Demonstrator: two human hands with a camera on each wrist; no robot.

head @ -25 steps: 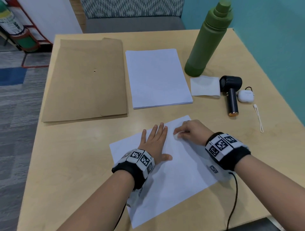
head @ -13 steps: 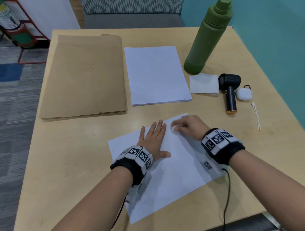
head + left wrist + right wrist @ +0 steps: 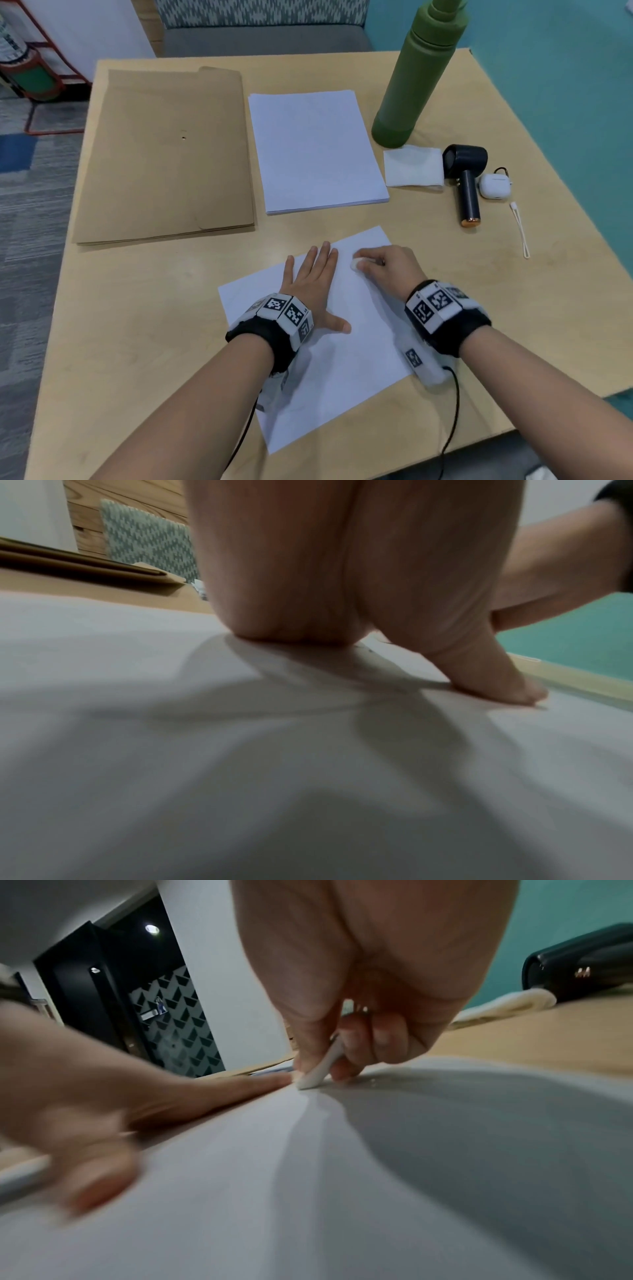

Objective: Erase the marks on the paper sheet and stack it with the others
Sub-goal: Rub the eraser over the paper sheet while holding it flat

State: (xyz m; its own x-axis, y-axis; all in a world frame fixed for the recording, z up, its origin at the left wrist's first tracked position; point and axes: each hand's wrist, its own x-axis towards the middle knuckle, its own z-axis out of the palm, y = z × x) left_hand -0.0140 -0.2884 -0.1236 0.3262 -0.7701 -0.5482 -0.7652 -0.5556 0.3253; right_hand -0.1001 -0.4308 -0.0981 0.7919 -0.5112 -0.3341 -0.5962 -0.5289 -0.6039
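right hand (image 3: 359, 993) | pinches eraser (image 3: 320, 1066) (white) | on paper sheet (image 3: 342, 1177)

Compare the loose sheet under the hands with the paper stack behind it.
The loose sheet is single and lies skewed to the table edge; the paper stack is many sheets thick and lies roughly square to it. The left hand presses the sheet flat while the right hand rubs a white eraser on it; the stack is untouched. Both are white, similar in format.
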